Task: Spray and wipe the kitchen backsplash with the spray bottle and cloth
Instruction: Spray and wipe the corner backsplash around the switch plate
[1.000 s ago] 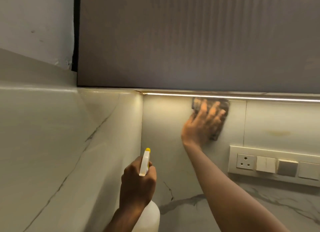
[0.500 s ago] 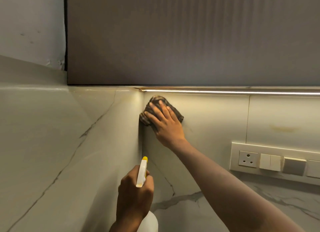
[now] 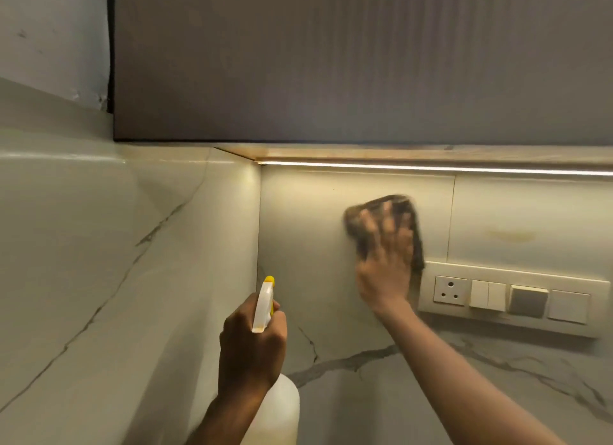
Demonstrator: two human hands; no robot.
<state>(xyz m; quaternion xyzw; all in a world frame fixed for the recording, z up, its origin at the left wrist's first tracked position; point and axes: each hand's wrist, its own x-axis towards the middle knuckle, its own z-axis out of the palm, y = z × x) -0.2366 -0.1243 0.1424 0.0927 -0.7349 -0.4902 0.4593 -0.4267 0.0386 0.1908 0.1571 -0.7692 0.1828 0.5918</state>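
Right now your left hand (image 3: 252,348) is wrapped round the neck of the spray bottle (image 3: 263,303), and its yellow-tipped nozzle points up toward the corner of the backsplash (image 3: 298,232). The bottle's white body sits low by your wrist; you cannot tell what is inside it. Your right hand (image 3: 384,269), blurred, presses the dark cloth (image 3: 416,242) flat against the backsplash with fingers spread, just left of the switch plate (image 3: 514,325) and below the light strip (image 3: 431,168).

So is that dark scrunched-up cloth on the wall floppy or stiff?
Probably floppy: the dark crumpled cloth bunches unevenly under the right hand. Likely light too, since the hand alone pins it to the pale marble backsplash.
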